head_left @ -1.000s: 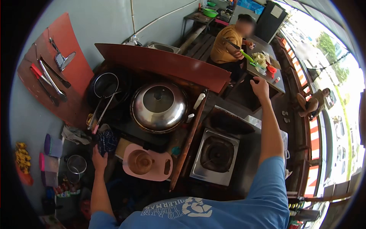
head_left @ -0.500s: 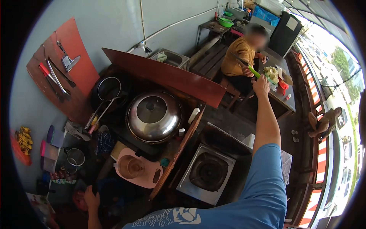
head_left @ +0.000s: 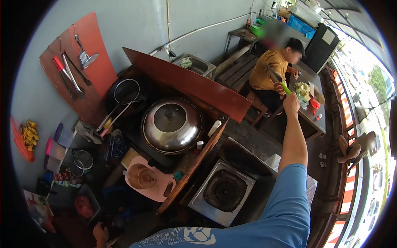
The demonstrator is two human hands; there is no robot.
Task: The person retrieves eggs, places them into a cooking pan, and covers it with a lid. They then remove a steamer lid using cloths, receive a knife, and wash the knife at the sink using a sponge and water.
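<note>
A green-handled knife [head_left: 285,87] is held above floor level beside the table [head_left: 307,74] by another person's hand [head_left: 278,87], its blade slanted up past a mustard-coloured sleeve [head_left: 267,58], while the lower end of its handle is met by the outstretched right hand [head_left: 292,102], though whether the fingers are closed around it cannot be told. Near the right hand, pale food [head_left: 302,88] and a red bag [head_left: 315,105] are seen on the table, and the left hand [head_left: 100,233] is lowered near a tub [head_left: 96,201] of reddish food, its grip obscured by shadow
</note>
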